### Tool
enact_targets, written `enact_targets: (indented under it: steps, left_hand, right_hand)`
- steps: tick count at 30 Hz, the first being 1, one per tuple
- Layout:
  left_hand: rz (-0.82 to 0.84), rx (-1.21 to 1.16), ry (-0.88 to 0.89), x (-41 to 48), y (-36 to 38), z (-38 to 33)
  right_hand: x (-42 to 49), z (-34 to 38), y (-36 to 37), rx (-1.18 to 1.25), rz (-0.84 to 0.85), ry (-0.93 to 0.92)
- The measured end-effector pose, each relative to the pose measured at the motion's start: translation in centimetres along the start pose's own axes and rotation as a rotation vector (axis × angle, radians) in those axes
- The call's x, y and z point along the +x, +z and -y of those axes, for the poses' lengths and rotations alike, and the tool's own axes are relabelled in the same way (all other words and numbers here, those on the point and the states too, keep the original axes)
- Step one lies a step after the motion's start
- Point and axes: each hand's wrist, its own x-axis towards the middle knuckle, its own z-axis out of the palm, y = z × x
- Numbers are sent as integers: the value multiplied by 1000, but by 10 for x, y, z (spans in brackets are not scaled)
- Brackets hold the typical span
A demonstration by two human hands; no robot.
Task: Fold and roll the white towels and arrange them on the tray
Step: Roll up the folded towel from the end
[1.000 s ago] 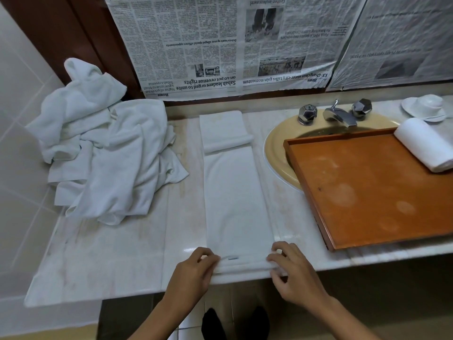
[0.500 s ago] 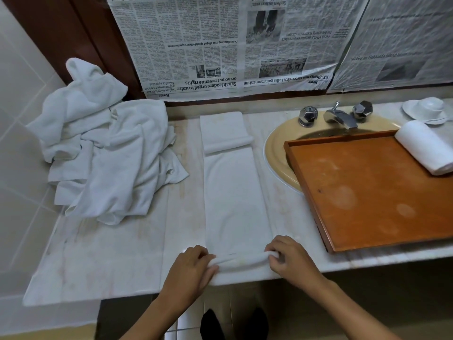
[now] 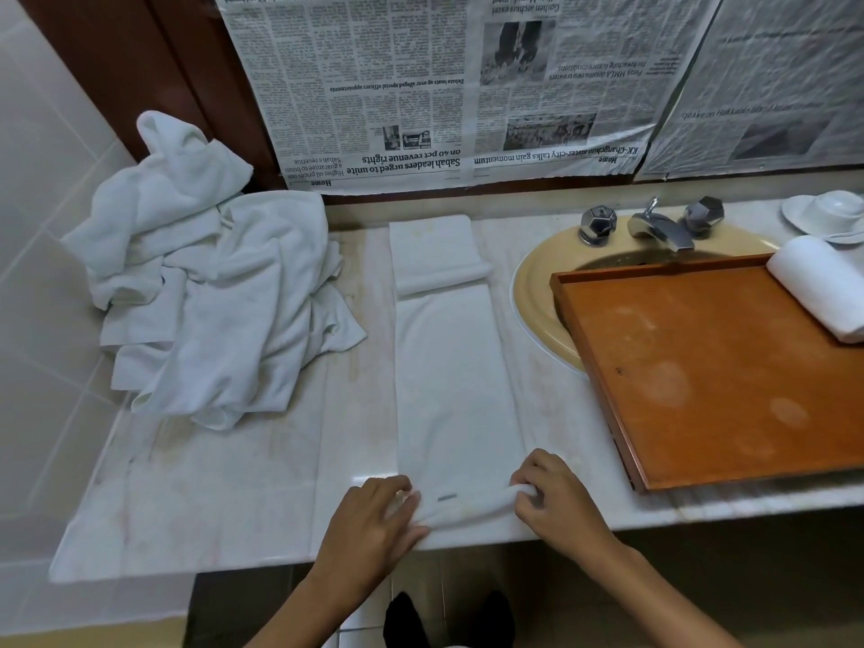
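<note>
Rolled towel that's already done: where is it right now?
In the head view the rolled towel lies at the far right, across the back right corner of the wooden tray, just in front of the white cup and saucer.

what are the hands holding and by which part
The folded towel, by its rolled-up near end: the left hand grips the roll's left end, the right hand pinches its right end.
</note>
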Motion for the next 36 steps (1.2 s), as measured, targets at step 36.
enact_targets:
  steps: [36]
  left_hand:
    - [260, -443, -710, 51, -15, 0]
  right_hand:
    - [27, 20, -14, 133, -26, 270]
